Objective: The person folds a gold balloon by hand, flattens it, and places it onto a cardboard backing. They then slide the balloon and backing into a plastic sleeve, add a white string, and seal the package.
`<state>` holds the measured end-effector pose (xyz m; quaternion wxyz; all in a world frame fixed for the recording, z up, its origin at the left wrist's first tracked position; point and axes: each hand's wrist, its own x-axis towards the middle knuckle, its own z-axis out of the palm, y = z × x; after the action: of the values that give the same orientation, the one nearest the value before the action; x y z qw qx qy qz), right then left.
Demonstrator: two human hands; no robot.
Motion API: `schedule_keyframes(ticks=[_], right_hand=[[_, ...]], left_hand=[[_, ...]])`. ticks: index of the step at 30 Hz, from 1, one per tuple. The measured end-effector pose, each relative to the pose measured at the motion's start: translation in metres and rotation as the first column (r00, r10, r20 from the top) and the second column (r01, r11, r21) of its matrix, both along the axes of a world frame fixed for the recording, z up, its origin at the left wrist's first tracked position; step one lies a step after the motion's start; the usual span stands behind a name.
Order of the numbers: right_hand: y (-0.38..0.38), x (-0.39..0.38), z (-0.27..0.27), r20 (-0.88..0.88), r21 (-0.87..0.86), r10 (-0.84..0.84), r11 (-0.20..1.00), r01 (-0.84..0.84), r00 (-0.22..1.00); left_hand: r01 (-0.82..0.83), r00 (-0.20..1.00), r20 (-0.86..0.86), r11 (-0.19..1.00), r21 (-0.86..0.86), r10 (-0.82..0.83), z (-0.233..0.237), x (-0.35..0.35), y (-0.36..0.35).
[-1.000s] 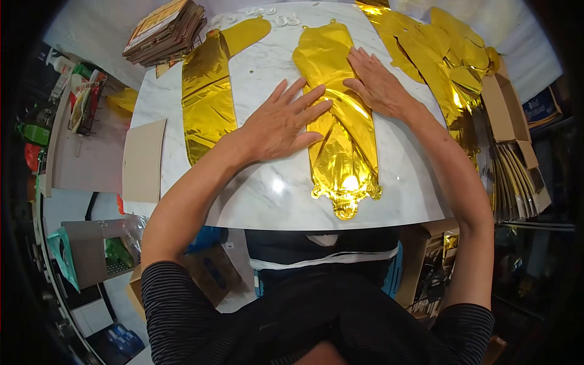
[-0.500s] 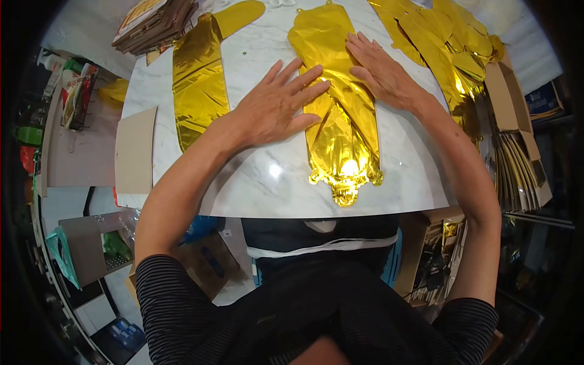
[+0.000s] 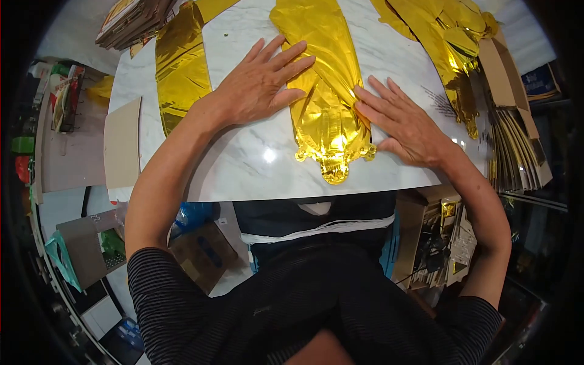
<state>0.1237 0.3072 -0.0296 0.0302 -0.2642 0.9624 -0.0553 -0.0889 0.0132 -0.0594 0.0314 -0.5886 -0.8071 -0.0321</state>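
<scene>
A flat gold foil balloon [image 3: 328, 79] lies lengthwise on the marble-patterned table [image 3: 243, 164], its tabbed end toward me. Creases run across its middle. My left hand [image 3: 258, 82] rests on its left edge with fingers spread and stretched out. At the balloon's right edge is my right hand [image 3: 401, 121], its fingers extended and their tips touching the foil, the thumb apart on the tabletop. Neither hand grips anything. Another gold foil piece [image 3: 182, 79] lies flat to the left, beyond my left forearm.
More gold foil balloons [image 3: 450, 48] are heaped at the back right. Beside them stands an open cardboard box [image 3: 502, 73] above a row of folded cards [image 3: 517, 149]. A stack of brown cardboard [image 3: 131, 24] sits back left, and a beige board [image 3: 123, 143] lies at the left edge.
My right hand has moved down and outward along the balloon's right edge. The left hand stays spread on the left side. The whole view has shifted slightly.
</scene>
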Motion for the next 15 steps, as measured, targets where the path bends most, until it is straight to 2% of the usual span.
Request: schedule_keyframes(ticks=[5,8,10,15], right_hand=[[0.001,0.028,0.004,0.021,-0.038,0.019,0.999,-0.018,1.0],[0.005,0.031,0.004,0.006,-0.125,0.013,0.992,-0.012,1.0],[0.01,0.024,0.003,-0.026,-0.265,-0.078,0.962,0.068,0.997],[-0.008,-0.023,0.005,-0.161,-0.283,-0.092,0.958,0.043,0.983]], left_hand=[[0.043,0.997,-0.059,0.998,0.051,-0.04,-0.004,-0.002,-0.001],[0.035,0.998,-0.059,0.998,0.06,-0.032,-0.004,-0.001,-0.001],[0.03,0.998,-0.05,0.998,0.056,-0.027,-0.005,-0.001,-0.001],[0.039,0.998,-0.045,0.999,0.032,-0.037,-0.002,-0.001,-0.002]])
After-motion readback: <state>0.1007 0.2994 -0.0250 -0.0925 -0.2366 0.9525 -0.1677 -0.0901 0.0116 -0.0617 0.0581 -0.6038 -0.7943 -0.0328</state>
